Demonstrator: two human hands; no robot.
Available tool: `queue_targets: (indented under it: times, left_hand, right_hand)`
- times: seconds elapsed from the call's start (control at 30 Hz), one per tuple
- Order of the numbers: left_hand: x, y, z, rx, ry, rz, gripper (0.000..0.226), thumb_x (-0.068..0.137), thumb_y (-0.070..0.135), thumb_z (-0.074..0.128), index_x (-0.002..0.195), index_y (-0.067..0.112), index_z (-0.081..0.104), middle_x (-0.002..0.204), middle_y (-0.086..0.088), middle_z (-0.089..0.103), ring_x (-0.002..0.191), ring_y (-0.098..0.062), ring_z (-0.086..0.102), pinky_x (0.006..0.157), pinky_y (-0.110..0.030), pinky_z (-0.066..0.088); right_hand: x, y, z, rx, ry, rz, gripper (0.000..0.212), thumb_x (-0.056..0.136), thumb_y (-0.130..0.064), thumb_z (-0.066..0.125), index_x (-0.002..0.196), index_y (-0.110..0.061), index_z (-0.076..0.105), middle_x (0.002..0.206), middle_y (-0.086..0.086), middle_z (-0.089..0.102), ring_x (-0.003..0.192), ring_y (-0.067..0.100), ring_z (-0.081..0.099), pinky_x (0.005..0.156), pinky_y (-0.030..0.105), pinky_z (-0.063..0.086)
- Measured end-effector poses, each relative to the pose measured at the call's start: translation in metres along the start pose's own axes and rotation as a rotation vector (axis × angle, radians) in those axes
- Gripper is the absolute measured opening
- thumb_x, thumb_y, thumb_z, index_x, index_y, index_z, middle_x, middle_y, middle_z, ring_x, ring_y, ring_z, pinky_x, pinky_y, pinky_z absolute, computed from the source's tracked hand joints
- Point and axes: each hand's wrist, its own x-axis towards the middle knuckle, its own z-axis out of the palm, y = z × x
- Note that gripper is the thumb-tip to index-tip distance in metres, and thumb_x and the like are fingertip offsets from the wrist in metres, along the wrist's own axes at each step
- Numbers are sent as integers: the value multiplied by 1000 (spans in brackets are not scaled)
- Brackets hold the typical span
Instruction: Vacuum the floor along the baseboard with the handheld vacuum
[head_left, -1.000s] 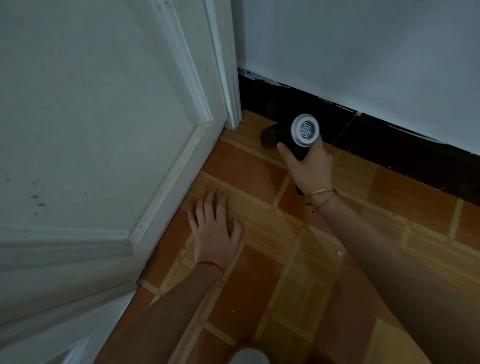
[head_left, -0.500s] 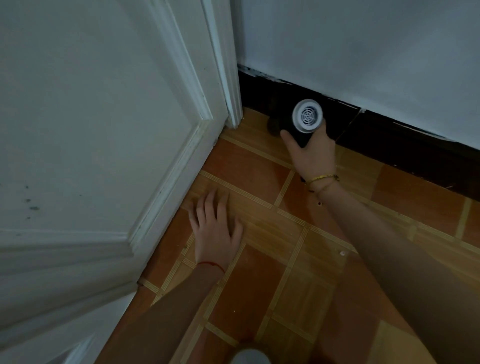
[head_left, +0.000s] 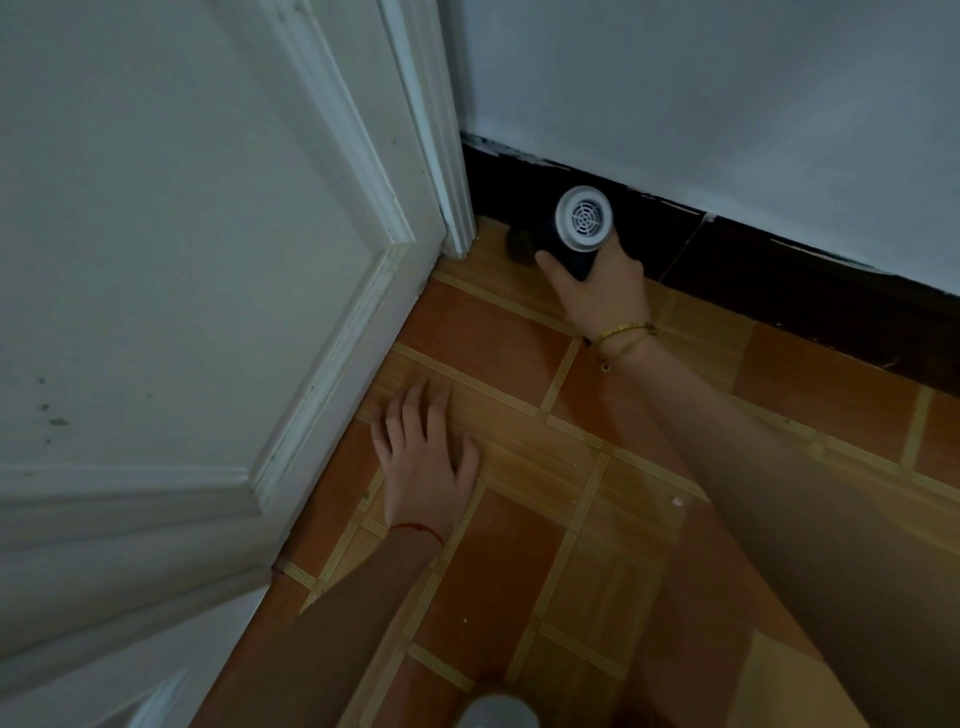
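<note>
My right hand grips the black handheld vacuum, whose round white vent grille faces me. Its dark nozzle end points left toward the corner, low against the black baseboard that runs along the foot of the white wall. My left hand lies flat, fingers spread, on the orange tiled floor beside the door. A thin cord hangs against the baseboard just right of the vacuum.
A white panelled door stands open on the left, its edge meeting the door frame at the corner. A pale round object shows at the bottom edge. A small white speck lies on the tiles.
My right hand has pushed the vacuum farther away from me, from the open tile up against the baseboard near the corner. My left hand has stayed planted on the floor.
</note>
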Motion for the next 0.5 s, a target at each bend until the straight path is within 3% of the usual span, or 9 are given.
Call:
queue_targets:
  times: [0.2, 0.4, 0.5]
  left_hand:
    - [-1, 0, 0, -15, -3, 7, 54, 96, 39, 45, 144, 13, 44, 150, -11, 39, 142, -32, 31, 121, -56, 14]
    - [-3, 0, 2, -17, 15, 21, 56, 96, 40, 41, 144, 13, 43, 149, -14, 41, 140, -34, 33, 120, -57, 15]
    - [-4, 0, 5, 9, 9, 36, 58, 96, 41, 36, 146, 11, 41, 149, -16, 41, 139, -36, 35, 119, -60, 18]
  right_hand:
    - [-32, 33, -57, -135, 113, 59, 72, 81, -50, 66, 137, -10, 44, 123, 8, 64, 111, 22, 60, 84, 22, 42]
    - [-65, 56, -102, -227, 197, 113, 69, 80, -51, 66, 132, -11, 46, 120, 12, 65, 110, 32, 61, 90, 45, 52]
    - [-77, 61, -115, -217, 179, 142, 68, 80, -51, 66, 133, -14, 45, 120, 11, 65, 110, 31, 61, 90, 43, 51]
